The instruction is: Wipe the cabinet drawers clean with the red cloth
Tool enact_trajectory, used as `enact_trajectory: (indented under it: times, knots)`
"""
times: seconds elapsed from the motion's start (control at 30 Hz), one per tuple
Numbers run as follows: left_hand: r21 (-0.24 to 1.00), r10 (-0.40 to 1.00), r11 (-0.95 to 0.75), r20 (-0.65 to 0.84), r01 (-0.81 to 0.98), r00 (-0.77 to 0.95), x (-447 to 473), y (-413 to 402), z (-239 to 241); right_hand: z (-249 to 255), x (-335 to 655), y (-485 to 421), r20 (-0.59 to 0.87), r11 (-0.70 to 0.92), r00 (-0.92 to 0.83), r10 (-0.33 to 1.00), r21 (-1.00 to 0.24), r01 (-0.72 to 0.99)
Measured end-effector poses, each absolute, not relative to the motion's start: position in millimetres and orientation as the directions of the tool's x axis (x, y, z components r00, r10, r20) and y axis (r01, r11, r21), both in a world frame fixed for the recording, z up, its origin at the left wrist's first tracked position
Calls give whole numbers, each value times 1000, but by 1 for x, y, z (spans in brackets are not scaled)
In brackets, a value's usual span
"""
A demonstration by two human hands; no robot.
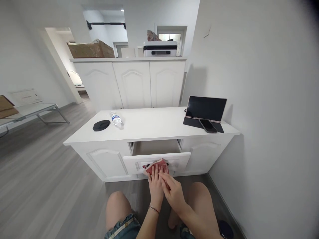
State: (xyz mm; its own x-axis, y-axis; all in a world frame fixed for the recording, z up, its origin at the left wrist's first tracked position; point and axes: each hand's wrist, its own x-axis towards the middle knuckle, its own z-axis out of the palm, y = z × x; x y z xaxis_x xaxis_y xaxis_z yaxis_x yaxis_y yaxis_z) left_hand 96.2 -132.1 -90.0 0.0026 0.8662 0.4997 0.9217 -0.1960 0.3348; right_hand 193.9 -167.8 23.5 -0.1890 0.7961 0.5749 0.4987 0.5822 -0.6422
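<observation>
A pink cloth (159, 163) with a pale edge lies against the front of a pulled-out white drawer (183, 160), covering part of its handle area. My left hand (156, 186) rests on the cloth with its fingers stretched out and apart. Beside it, my right hand (173, 192) has its fingers drawn together at the cloth's lower edge, close to the left fingers. Its fingertips partly hide the cloth there. Inside the drawer, the grey bottom (157, 146) shows.
On the white cabinet top (149, 122) are a black round item (101, 125), a plastic water bottle (116, 119), a tablet (206, 108) on a stand and a phone (208, 126). A wall (269, 116) stands close on the right. My knees flank my arms.
</observation>
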Motion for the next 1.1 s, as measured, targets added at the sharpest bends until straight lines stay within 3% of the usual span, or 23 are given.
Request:
enact_trajectory:
  times: [0.23,0.47,0.67,0.9,1.1]
  knots:
    - [291,871,-124,491,949,-37,60,-135,-90,5,204,-146,469,395,10,883,-756,522]
    - [233,863,-23,495,972,-98,24,-130,-92,-31,196,-118,355,340,-107,929,-702,626]
    - [178,850,-45,524,983,-56,-1,-123,-98,-38,186,-107,332,381,-206,920,-647,660]
    - [292,840,48,506,955,-197,-2,-119,-111,-44,182,-89,401,424,-188,897,-656,624]
    - [463,833,-2,491,886,-255,-6,-117,-125,-52,183,-76,392,418,-175,903,-706,572]
